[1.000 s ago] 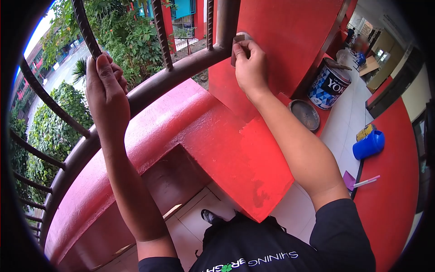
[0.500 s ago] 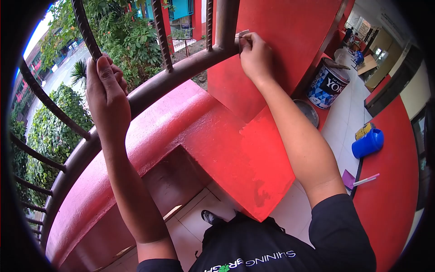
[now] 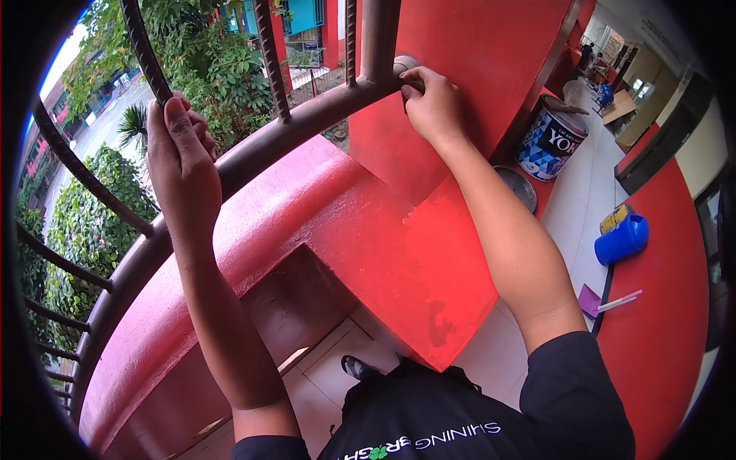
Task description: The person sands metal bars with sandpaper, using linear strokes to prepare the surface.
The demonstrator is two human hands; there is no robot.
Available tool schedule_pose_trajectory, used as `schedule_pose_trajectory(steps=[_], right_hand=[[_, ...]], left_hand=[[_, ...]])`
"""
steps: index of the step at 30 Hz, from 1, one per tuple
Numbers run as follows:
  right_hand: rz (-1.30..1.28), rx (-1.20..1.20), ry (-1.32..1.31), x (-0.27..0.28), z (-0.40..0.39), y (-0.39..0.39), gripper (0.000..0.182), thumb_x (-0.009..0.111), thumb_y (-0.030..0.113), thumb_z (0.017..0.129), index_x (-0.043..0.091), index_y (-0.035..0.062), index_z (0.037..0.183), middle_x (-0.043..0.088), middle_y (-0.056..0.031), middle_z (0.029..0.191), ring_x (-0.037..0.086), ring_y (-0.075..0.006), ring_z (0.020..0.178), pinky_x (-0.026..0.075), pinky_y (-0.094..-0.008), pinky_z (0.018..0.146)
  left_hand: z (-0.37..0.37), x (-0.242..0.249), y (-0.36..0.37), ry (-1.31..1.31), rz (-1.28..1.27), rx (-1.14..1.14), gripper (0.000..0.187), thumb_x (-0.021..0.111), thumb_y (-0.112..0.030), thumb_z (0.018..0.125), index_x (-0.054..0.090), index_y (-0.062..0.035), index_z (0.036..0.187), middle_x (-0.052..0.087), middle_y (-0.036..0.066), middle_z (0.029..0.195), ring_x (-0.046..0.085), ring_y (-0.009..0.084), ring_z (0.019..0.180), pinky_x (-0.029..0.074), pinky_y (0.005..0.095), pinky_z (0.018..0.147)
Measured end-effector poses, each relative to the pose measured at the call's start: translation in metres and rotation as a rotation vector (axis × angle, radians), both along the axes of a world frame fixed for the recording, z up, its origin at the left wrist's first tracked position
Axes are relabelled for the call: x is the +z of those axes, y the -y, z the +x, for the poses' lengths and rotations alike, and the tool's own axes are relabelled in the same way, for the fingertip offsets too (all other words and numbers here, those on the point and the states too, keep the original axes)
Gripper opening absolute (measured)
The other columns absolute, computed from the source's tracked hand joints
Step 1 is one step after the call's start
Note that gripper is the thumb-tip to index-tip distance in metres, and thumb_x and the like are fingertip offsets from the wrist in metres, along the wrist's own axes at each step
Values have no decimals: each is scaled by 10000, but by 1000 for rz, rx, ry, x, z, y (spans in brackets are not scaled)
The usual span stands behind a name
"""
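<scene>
My left hand [image 3: 182, 157] is wrapped round an upright twisted bar [image 3: 146, 50] of the brown metal railing, just above its thick curved rail [image 3: 264, 142]. My right hand [image 3: 431, 107] is at the rail's right end, close against the red pillar [image 3: 475, 46]. Its fingers are curled in, and whatever they pinch is hidden from me. Just above these fingers a greyish rounded piece [image 3: 405, 64] shows beside the rail's end post [image 3: 379, 42]. Below the rail runs a glossy pink-red ledge [image 3: 299, 184], which joins a brighter red slab [image 3: 414, 276].
A paint can [image 3: 552, 142] with a brush across its top stands right of the pillar, near a dark round lid [image 3: 515, 188]. Farther right are a blue container [image 3: 622, 240], a yellow can [image 3: 616, 219] and a purple dustpan [image 3: 589, 300]. Shrubs [image 3: 96, 230] grow beyond the railing.
My right hand has shifted slightly down at the rail's end, and the small flat piece at its fingertips is no longer visible. My left hand stays on the bar.
</scene>
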State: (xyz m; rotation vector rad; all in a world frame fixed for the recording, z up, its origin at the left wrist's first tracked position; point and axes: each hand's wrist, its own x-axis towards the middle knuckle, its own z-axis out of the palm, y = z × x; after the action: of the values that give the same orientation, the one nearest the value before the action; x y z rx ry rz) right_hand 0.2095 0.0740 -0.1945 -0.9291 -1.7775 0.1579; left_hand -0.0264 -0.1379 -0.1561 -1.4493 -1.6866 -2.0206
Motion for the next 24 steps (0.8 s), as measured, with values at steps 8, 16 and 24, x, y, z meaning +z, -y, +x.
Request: schedule_pose_trajectory(steps=[8,16,24], right_hand=[[-196,-47,106,-3,2,-5,194,718,116,939,745,25,1108,787,-163,1030,774,-305,942,592,-388,853],[-109,6,62,6,-4,-5,185,671,119,978,741,12,1111,787,-164,1022,769,-265,980,577,-381,871],[-233,49,30,-9,3,-2,211,683,89,963,684,-5,1151,770,-178,1014,757,-296,990,566,-406,873]], left_hand=[[0,1,2,17,-21,15,345,391,-340,1159,551,-48,1071,502,-4,779,464,59,622,397,236,547],[0,0,3,14,-12,8,336,392,-326,1160,543,-50,1042,507,-7,780,461,59,619,388,240,539],[-1,0,2,8,5,-5,321,400,-316,1159,554,-51,1064,513,-2,775,463,59,620,391,242,546]])
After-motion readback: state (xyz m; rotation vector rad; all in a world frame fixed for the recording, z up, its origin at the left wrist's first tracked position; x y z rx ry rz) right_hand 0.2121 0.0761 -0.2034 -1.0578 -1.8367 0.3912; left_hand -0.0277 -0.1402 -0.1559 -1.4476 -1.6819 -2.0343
